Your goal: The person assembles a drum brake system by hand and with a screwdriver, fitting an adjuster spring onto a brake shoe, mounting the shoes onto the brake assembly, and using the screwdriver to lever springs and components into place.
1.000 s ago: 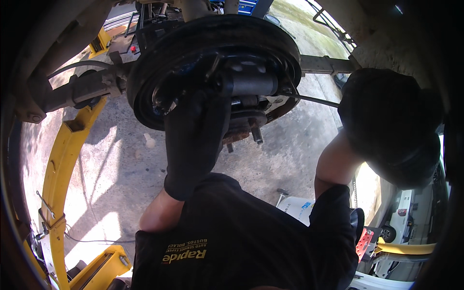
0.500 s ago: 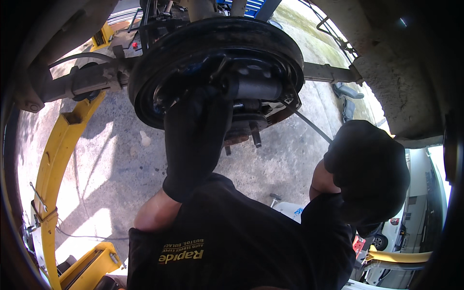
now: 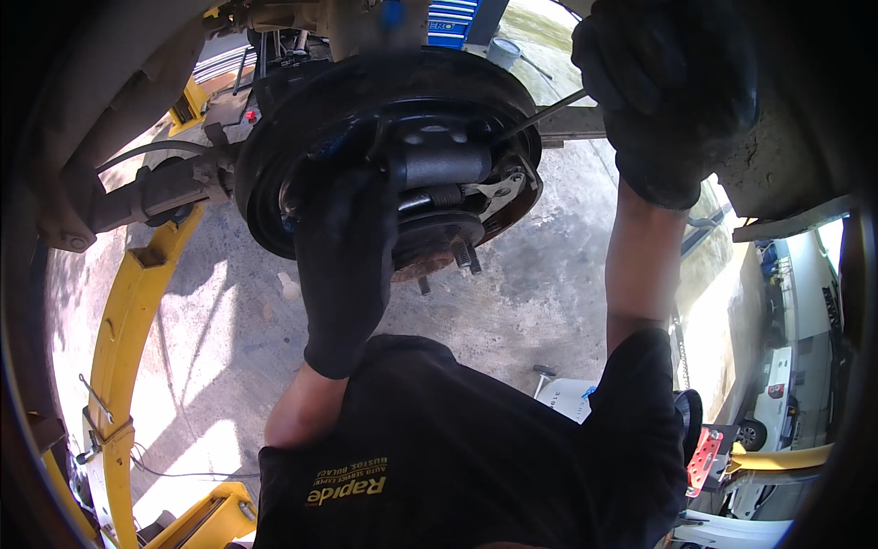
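The round black backing plate of a drum brake (image 3: 274, 119) is in front of me. A dark grey cylinder, like a wheel cylinder (image 3: 445, 166), sits in its upper middle. Beneath it are a silver adjuster rod with a coil (image 3: 444, 196) and a metal lever (image 3: 501, 189). Lower down, the hub (image 3: 444, 231) carries threaded studs. My black-gloved left hand (image 3: 347, 247) reaches to the cylinder's left end; its fingers are lost in the dark. At upper right my gloved right hand (image 3: 668, 101) is closed round a screwdriver (image 3: 553, 112), its handle hidden, its shaft slanting down to the cylinder's right end.
A yellow lift arm (image 3: 128, 320) curves down the left, a wrench (image 3: 95, 399) against it. Rusty suspension bars (image 3: 165, 188) run behind the brake. Bodywork (image 3: 796, 156) overhangs at right. A blue tool cabinet (image 3: 453, 20) stands beyond; a white container (image 3: 565, 399) is below.
My right hand has risen from lower right to upper right, and the screwdriver shaft now enters from above instead of below. My left hand stays at the cylinder's left end. The view has shifted slightly.
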`<move>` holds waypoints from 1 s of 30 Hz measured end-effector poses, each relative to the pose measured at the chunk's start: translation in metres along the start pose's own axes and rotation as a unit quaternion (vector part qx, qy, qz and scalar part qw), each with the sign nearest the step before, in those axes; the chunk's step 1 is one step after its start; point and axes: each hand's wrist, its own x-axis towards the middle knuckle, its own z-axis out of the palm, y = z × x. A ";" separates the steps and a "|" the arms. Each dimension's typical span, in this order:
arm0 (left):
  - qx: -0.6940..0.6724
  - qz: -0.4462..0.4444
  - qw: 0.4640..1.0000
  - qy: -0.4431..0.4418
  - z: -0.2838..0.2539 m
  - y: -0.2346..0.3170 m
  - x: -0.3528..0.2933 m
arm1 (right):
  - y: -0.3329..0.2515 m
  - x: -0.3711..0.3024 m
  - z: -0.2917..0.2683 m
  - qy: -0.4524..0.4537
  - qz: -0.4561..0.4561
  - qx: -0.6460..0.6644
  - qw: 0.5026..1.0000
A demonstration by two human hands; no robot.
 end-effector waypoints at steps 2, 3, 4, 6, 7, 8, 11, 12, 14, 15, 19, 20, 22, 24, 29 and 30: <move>0.029 0.028 0.999 0.001 0.002 -0.001 -0.002 | 0.006 0.000 -0.011 0.006 0.016 0.013 1.000; 0.027 0.026 0.999 0.000 0.002 0.000 -0.003 | 0.009 0.001 -0.015 0.009 0.024 0.020 0.999; 0.025 0.024 0.999 -0.001 0.003 0.001 -0.003 | 0.008 0.000 -0.015 0.023 0.040 0.015 0.999; 0.013 0.009 1.000 -0.003 0.002 0.006 -0.004 | 0.004 -0.001 -0.009 0.033 0.049 0.015 0.998; 0.029 0.027 0.999 -0.004 0.004 0.004 -0.005 | 0.002 -0.002 -0.006 0.038 0.054 0.013 0.998; 0.051 0.044 0.998 0.000 0.003 -0.002 -0.006 | 0.006 0.000 -0.008 0.042 0.053 0.019 0.998; 0.014 0.000 1.000 0.005 0.003 0.002 -0.004 | 0.015 0.007 -0.015 0.044 0.063 0.040 0.996; -0.019 -0.031 0.999 0.004 0.004 0.004 -0.003 | 0.017 0.010 -0.020 0.046 0.076 0.054 0.995; 0.068 0.035 0.997 -0.003 0.003 -0.006 -0.006 | 0.022 0.018 -0.031 0.053 0.110 0.093 0.988; 0.089 0.040 0.995 -0.009 0.003 -0.007 -0.005 | 0.025 0.021 -0.035 0.057 0.130 0.117 0.983; 0.116 -0.002 0.993 -0.032 0.000 -0.001 -0.001 | 0.029 0.024 -0.037 0.021 0.154 0.147 0.977; 0.120 -0.004 0.992 -0.037 0.002 -0.001 -0.002 | 0.026 0.024 -0.039 0.011 0.154 0.144 0.977; 0.091 -0.039 0.994 -0.039 0.006 0.003 -0.001 | 0.017 0.025 -0.036 0.031 0.165 0.102 0.980; 0.035 -0.102 0.994 -0.025 0.005 0.009 -0.001 | 0.015 0.029 -0.024 0.067 0.181 0.064 0.979; -0.104 -0.164 0.981 0.021 0.006 0.002 -0.010 | 0.031 0.036 -0.040 0.060 0.205 0.073 0.974; -0.115 -0.164 0.979 0.024 0.005 0.002 -0.011 | 0.030 0.037 -0.040 0.049 0.213 0.073 0.973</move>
